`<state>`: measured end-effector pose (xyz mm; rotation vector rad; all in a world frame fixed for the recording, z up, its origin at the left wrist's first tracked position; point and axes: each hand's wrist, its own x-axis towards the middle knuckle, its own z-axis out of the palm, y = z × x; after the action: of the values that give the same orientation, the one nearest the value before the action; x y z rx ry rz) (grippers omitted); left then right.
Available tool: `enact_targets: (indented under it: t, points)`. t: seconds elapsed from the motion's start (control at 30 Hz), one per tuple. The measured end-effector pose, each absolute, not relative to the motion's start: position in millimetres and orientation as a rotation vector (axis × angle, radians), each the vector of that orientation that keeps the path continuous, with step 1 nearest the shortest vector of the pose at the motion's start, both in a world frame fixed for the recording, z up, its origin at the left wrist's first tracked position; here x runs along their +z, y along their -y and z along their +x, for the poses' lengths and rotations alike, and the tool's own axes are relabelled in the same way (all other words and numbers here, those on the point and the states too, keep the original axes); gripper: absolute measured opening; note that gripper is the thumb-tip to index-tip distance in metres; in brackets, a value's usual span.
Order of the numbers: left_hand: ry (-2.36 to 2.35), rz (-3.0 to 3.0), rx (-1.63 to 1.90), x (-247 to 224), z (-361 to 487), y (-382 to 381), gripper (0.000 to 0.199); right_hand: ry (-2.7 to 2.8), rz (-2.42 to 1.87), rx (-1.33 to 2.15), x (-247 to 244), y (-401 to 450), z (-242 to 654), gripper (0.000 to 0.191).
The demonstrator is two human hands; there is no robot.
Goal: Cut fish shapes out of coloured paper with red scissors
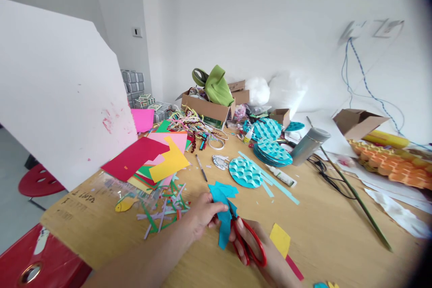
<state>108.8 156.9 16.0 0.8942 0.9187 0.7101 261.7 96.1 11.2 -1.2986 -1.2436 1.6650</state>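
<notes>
My left hand (pixel 206 212) pinches a piece of blue paper (pixel 221 197) between thumb and fingers above the front of the table. Red-handled scissors (pixel 259 248) are gripped in my right hand (pixel 250 238), with fingers through the loops. Their blades meet the blue paper, and a strip of it hangs down between my hands. Just beyond lie more blue paper scraps, a pen (pixel 201 168) and a fish drawing cut-out (pixel 220 162). A round blue disc with wavy paper scales (pixel 245 173) rests a little farther off.
Coloured paper sheets (pixel 135 157) and thin paper strips (pixel 164 209) spread over the left. Toward the back stand a stack of blue discs (pixel 272 152), a grey cup (pixel 308 145) and a cardboard box (pixel 205 107). A long green stick (pixel 357 202) lies at right, near a glue bottle (pixel 282 175).
</notes>
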Motion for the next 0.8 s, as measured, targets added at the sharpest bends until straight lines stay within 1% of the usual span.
enact_targets:
  t: [0.37, 0.6, 0.8]
  points:
    - [-0.913, 0.928, 0.708, 15.3, 107.2, -158.1, 0.017, 1.265, -1.295, 1.626, 9.2, -96.6, 260.2, 0.051]
    - [-0.955, 0.924, 0.729, 14.7, 106.4, -157.8, 0.022, 1.278, -1.327, 1.622, 8.5, -97.5, 258.7, 0.055]
    - [-0.942, 0.922, 0.714, 13.4, 106.3, -158.4, 0.022, 1.241, -1.341, 1.616, 8.8, -95.0, 256.0, 0.056]
